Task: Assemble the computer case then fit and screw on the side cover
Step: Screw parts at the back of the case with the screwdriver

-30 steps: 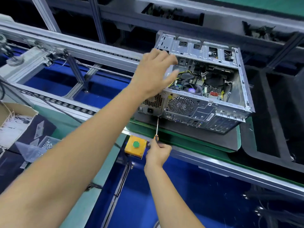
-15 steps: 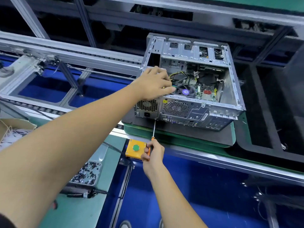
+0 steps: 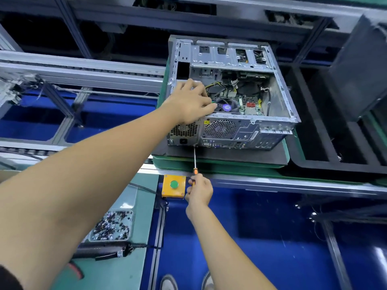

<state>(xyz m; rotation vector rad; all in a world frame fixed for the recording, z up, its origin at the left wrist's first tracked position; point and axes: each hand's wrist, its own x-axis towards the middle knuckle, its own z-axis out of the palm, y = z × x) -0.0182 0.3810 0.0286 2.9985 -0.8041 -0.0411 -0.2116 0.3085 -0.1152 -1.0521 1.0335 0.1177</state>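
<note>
Blue floor fills the bottom of the shot, with the toes of two shoes [image 3: 184, 282] poking in at the lower edge. On the pale green bench to the left there's a clear tray of screws [image 3: 112, 226] and a dark tool [image 3: 109, 250] lying just in front of it.

Right arm comes up from the bottom centre, and the right hand [image 3: 199, 190] has its fingers curled round the orange handle of a screwdriver [image 3: 195, 162]. The shaft points straight up and away from the hand, and the tip sits at the bottom edge of the case's back panel, just right of the power socket. A yellow button box [image 3: 173, 186] with a green button is just beside that hand, on its left.

Left arm stretches in long from the lower left. The left hand [image 3: 191, 103] sits on top of the computer case [image 3: 230, 91], over the near-left corner above the power supply grille, fingers bent down into the open side near the fan. Can't tell if it's actually pinching anything in there, the fingertips are hidden.

The case lies on its side with the open face up, back panel toward the camera, on a dark mat [image 3: 219, 155] over a green pallet [image 3: 209, 167] on the conveyor rail. Motherboard and cables are all exposed, no cover on it.
</note>
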